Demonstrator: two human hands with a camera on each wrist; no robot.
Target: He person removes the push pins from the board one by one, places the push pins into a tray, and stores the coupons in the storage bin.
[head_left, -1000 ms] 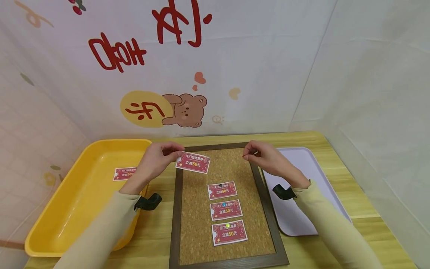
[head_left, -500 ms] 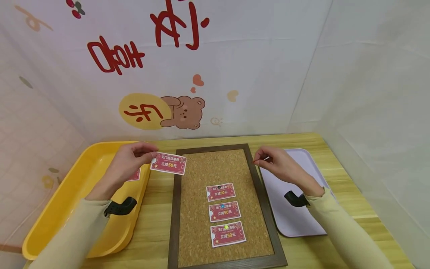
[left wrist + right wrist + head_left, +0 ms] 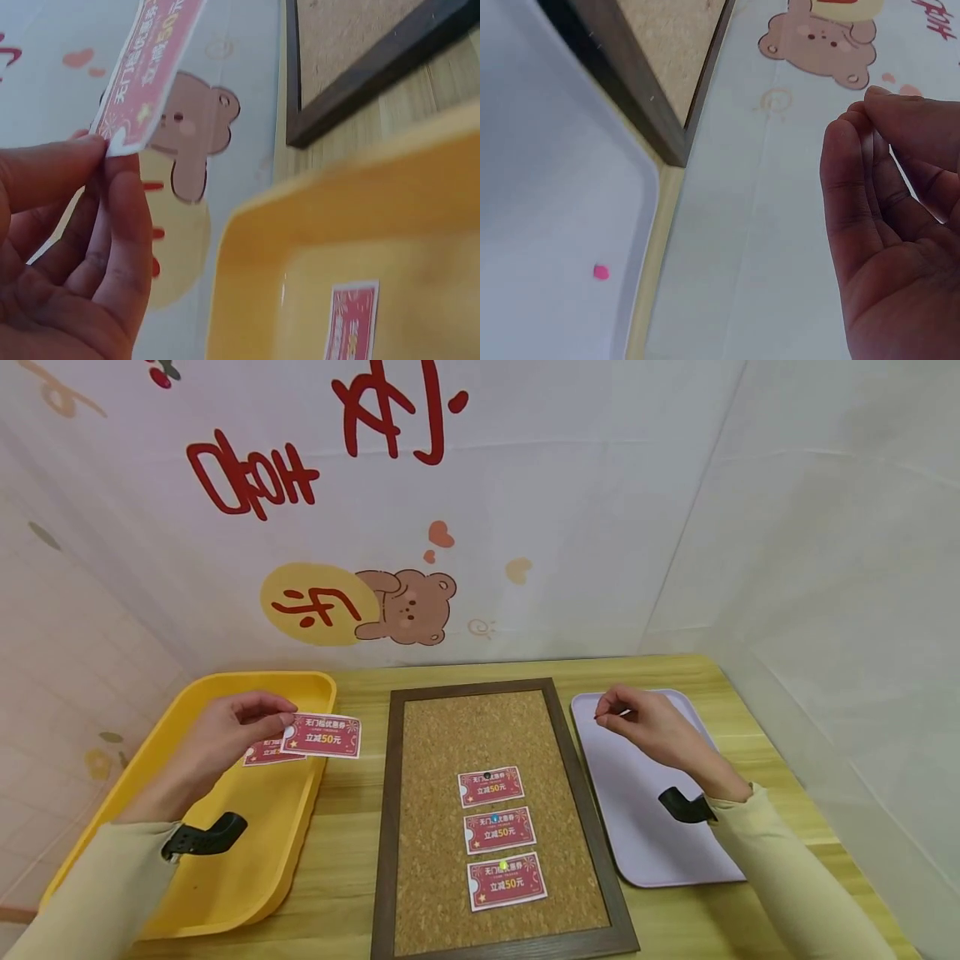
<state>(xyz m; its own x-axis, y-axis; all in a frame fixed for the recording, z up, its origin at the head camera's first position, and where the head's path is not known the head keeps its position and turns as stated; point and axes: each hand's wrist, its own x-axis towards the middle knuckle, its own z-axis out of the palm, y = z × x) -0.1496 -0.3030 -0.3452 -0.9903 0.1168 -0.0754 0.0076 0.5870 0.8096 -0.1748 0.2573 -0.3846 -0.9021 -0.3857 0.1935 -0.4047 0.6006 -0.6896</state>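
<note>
My left hand pinches a red-and-white coupon by its left end, over the right side of the yellow bin. Inside that bin lies another red coupon. My right hand is over the purple tray, thumb and fingertips together. A small red thing shows at those fingertips in the head view; the fingers hide it in the right wrist view. Between the hands lies a framed cork board with three coupons in a column, pinned by a black pin, a blue pin and a yellow-green pin.
A small pink piece lies in the purple tray. Bin, board and tray stand side by side on a wooden table. A white printed backdrop rises behind the table, and a white wall stands at the right.
My left hand has carried the coupon leftward from over the cork board to the yellow bin. My right hand has moved rightward from the board to over the purple tray, fingertips still together.
</note>
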